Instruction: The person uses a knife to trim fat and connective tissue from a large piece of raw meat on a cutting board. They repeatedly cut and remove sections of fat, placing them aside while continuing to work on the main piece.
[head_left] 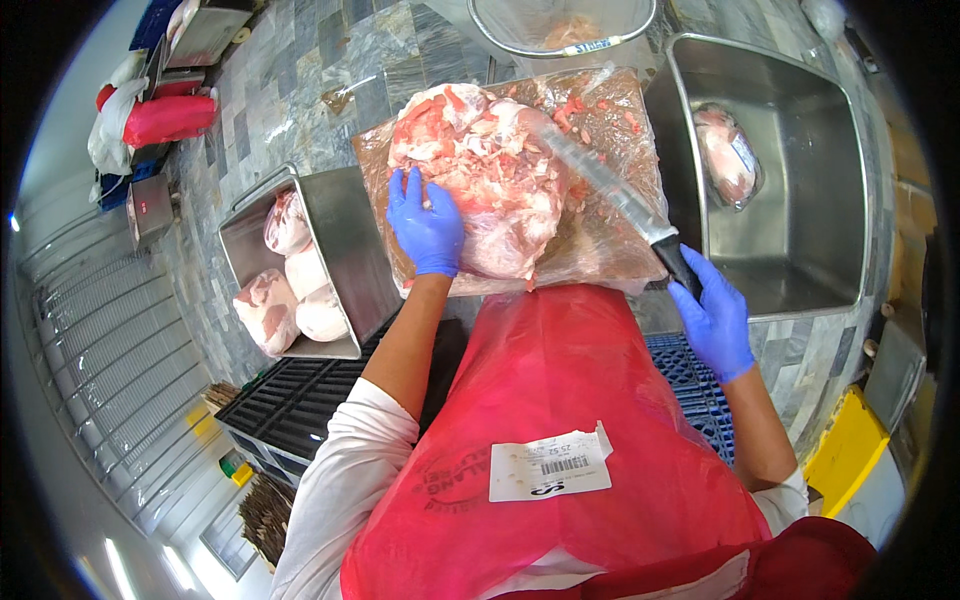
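A large slab of raw meat (490,190) lies spread on a plastic-wrapped board (610,245) in front of me. My left hand (425,222), in a blue glove, rests on the meat's left side with its fingers spread. In my right hand (715,315), also gloved in blue, is the black handle of a long knife (615,190). The blade slants up and to the left, and its tip is at the meat's upper right edge. Small red and pale scraps (575,112) lie on the board beyond the blade.
Left of the board, a steel tub (365,235) holds several pieces of meat. A deeper steel tub (810,250) at right contains one wrapped piece (725,155). Beyond the board stands a plastic-lined round container (480,30). Black crates (310,390) are at lower left.
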